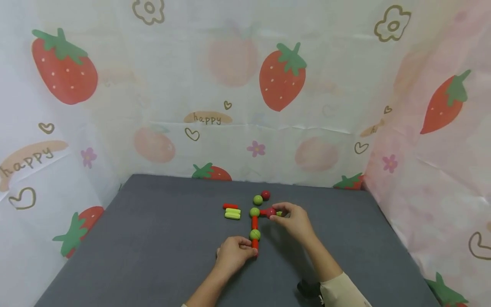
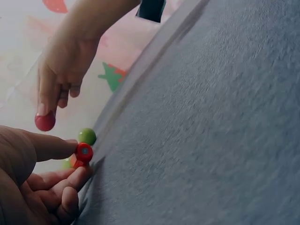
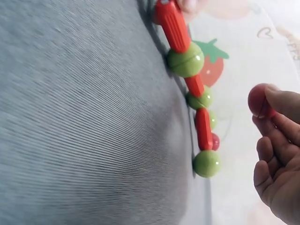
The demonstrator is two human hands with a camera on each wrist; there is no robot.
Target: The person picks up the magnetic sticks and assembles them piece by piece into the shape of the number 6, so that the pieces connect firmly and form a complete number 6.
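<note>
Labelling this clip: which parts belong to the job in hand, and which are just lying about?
In the job:
chain of red rods and green balls, near end in the left grip
red ball in the right grip

Lying about, possibly spares:
loose red rod
two light-green rods
loose green ball
loose red ball

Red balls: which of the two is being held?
The held red ball is the one pinched in the right hand; the other red ball sits farther back, beside a green ball, with no hand on it.
</note>
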